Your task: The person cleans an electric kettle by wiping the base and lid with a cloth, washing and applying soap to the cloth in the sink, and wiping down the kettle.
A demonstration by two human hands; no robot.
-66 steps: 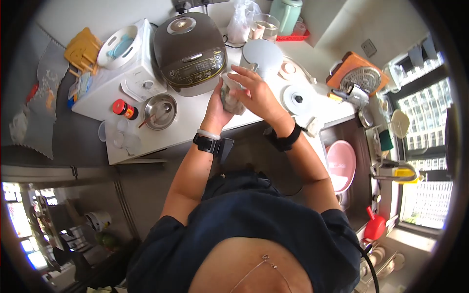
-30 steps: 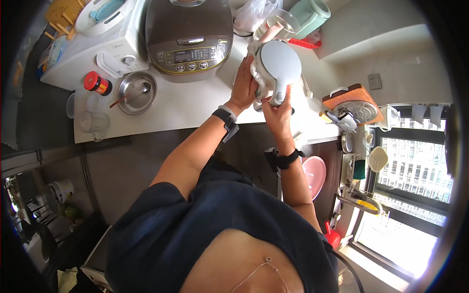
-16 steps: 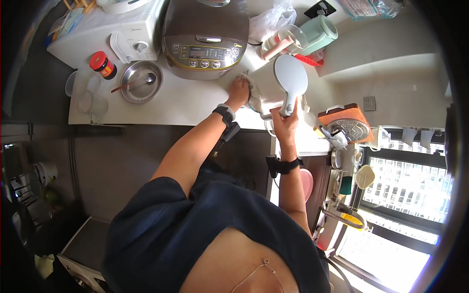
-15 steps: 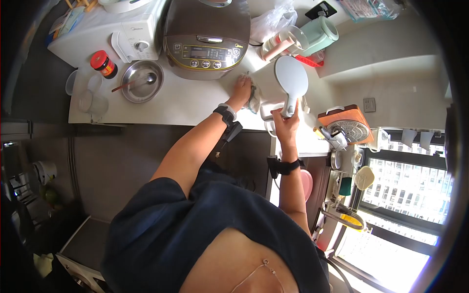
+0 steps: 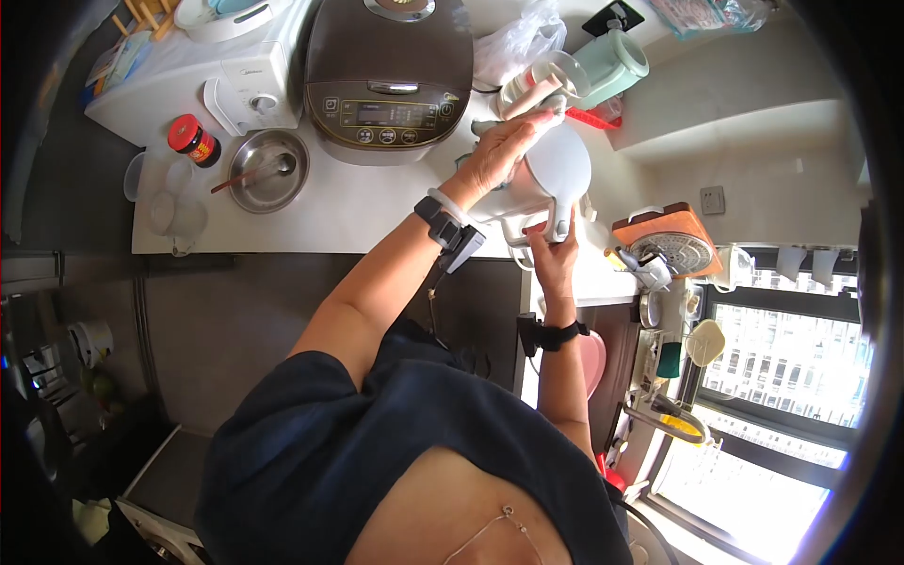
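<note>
A white electric kettle (image 5: 562, 168) with a pale lid is at the counter's right part. My right hand (image 5: 556, 252) is closed around its handle, at the side nearest me. Across the kettle's left side lies my left hand (image 5: 504, 155), fingers stretched toward the far side and pressing a grey-green cloth (image 5: 484, 127) against it. Most of the cloth is hidden under the palm; bits show past the fingers. Whether the kettle's bottom touches the counter I cannot tell.
A brown rice cooker (image 5: 388, 75) stands left of the kettle. Further left are a metal bowl (image 5: 252, 195) with a spoon, a red-lidded jar (image 5: 193, 141) and a white microwave (image 5: 202, 85). Behind the kettle stands a mint-green jug (image 5: 612, 68).
My left hand has moved right and away from me with the cloth, from the kettle's left side up over its body. The right hand still grips the handle, slightly nearer me.
</note>
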